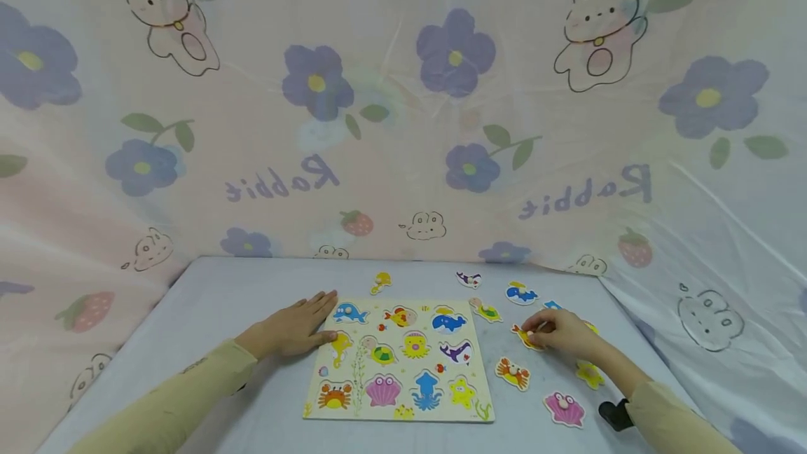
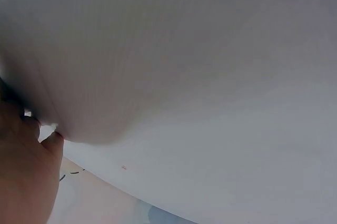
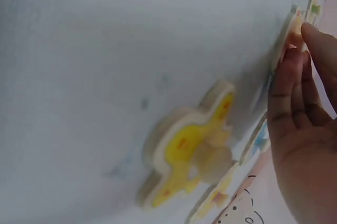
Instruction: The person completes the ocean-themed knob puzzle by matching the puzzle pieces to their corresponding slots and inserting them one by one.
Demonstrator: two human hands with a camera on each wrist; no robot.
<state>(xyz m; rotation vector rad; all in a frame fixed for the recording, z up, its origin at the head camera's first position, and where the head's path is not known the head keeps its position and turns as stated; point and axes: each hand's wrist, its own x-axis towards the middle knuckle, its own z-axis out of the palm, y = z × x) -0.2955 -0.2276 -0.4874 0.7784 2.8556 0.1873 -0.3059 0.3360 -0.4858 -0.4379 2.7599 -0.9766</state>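
A wooden sea-animal puzzle board (image 1: 394, 420) lies flat on the white table. A blue dolphin-like piece with a knob (image 1: 348, 311) sits in its top left recess. My left hand (image 1: 295, 326) rests at the board's upper left edge with fingers stretched out and thumb over the rim; in the left wrist view, this hand (image 2: 26, 166) shows only partly. To the right of the board, my right hand (image 1: 561, 331) pinches an orange-and-yellow fish piece (image 1: 522, 336) between thumb and fingers, low over the table. In the right wrist view, the fish piece (image 3: 287, 39) is seen edge-on at the fingertips.
Right of the board lie a crab piece (image 1: 513, 374), a pink shell piece (image 1: 564, 410), a yellow star piece (image 1: 590, 374), a turtle piece (image 1: 485, 310) and a blue whale piece (image 1: 521, 293). Behind the board are a seahorse piece (image 1: 381, 282) and a purple whale piece (image 1: 469, 279). A patterned curtain (image 1: 391, 125) hangs behind.
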